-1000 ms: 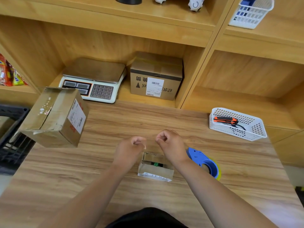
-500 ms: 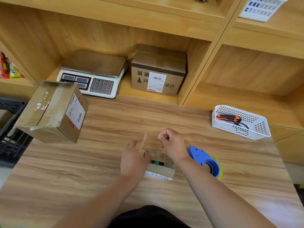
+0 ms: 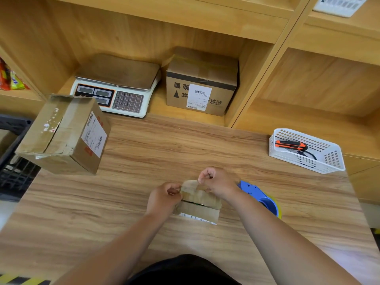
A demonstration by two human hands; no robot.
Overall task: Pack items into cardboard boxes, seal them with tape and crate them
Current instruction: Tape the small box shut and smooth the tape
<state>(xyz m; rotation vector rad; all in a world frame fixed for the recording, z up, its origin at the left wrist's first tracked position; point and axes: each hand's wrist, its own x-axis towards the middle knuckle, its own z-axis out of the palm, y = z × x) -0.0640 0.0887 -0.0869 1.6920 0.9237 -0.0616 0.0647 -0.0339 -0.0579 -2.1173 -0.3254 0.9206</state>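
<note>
Left hand (image 3: 164, 199) curled, pinching the left end of a see-through strip of tape (image 3: 190, 186). Right hand (image 3: 219, 183) curled too, pinching the right end of the same strip. Tape thin, shiny and a bit wrinkled, held flat over a small cardboard box (image 3: 198, 206). Small box brown, low and square-cornered, resting on the bench (image 3: 144, 202) between both wrists, top flaps not fully closed, something dark and green peeking through the gap. White paper label stuck along its near bottom edge.

Just right of the right wrist, a blue plastic tape dispenser (image 3: 261, 197) lying on the bench, round at one end, with a bit of yellow at its edge. Bench top smooth, with light wood grain running across.

Farther right, near the bench's back edge, a white plastic basket (image 3: 329, 161) full of little square holes, holding an orange and black cutter (image 3: 290, 145).

Far left, a bigger cardboard box (image 3: 61, 134), tilted, scuffed and torn on top, with a white label on its side, sitting at the bench's left edge. Past that edge, a black crate (image 3: 14, 171) with an open grid.

At the back, in a wooden shelf (image 3: 205, 23), a white scale (image 3: 117, 89) with a flat metal plate and grey buttons. Beside it, a closed brown taped box (image 3: 202, 85) with black print and a white label.
</note>
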